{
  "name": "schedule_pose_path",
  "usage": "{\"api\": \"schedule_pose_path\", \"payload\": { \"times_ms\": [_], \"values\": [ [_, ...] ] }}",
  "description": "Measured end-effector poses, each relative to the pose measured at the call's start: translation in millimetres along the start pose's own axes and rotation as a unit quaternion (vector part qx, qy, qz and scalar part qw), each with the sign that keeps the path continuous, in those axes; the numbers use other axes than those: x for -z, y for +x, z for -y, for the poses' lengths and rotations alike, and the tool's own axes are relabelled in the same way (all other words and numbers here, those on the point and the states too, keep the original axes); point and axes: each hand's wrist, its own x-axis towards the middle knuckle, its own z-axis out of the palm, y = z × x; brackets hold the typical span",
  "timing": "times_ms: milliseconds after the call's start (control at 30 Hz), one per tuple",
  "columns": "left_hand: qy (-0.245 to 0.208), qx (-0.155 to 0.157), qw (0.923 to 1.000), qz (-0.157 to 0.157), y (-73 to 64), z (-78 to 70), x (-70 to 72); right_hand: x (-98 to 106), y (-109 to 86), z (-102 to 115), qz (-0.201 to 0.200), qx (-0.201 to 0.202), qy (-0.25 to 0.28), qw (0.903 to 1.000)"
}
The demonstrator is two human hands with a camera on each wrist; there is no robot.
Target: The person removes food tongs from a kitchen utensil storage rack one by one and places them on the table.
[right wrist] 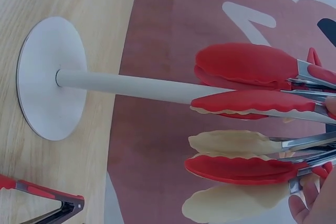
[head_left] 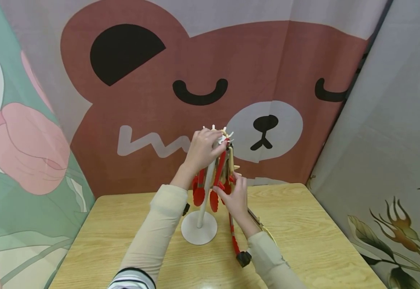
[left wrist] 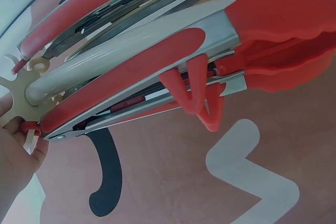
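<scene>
A white stand (head_left: 201, 230) with a round base and hooks at its top bears several tongs with red or beige scalloped tips. My left hand (head_left: 204, 149) is up at the hooks; in the left wrist view its fingers pinch the red hanging loop (left wrist: 30, 127) at the end of red-handled tongs (left wrist: 126, 80). Lower down, my right hand (head_left: 236, 197) grips among the hanging tongs, its thumb against red-tipped tongs (right wrist: 257, 102) and its fingers near beige-tipped tongs (right wrist: 236, 203). The palms are mostly hidden.
On the wooden table (head_left: 123, 233), black-ended tongs (head_left: 243, 259) with red grips lie by my right forearm. Another black end (head_left: 186, 209) shows beside my left sleeve. A bear-print curtain (head_left: 141, 108) hangs behind the table, and a floral curtain (head_left: 383, 160) at its right.
</scene>
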Motion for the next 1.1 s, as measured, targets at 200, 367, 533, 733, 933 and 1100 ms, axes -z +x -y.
{"api": "schedule_pose_path", "payload": {
  "times_ms": [200,367,533,733,933,1100],
  "values": [
    [-0.002,0.001,1.0,0.0,-1.3,-0.6,0.6,4,-2.1,-1,0.013,-0.002,0.01,0.9999],
    [-0.002,0.007,1.0,0.003,-1.6,-1.3,1.4,9,-2.7,-4,0.015,-0.007,0.065,0.9978],
    [0.0,0.011,0.9999,0.002,-2.1,-1.1,1.0,15,-5.1,-5,0.037,-0.017,0.125,0.9913],
    [-0.005,0.008,1.0,-0.003,-1.8,-0.7,0.0,25,-9.6,14,0.059,0.011,0.174,0.9829],
    [-0.004,0.012,0.9999,0.001,-1.1,-2.0,0.9,31,-11.1,26,0.075,-0.003,0.146,0.9863],
    [-0.003,0.011,0.9999,0.0,-1.3,-2.4,1.0,28,-10.3,14,0.077,-0.005,0.148,0.986]
  ]
}}
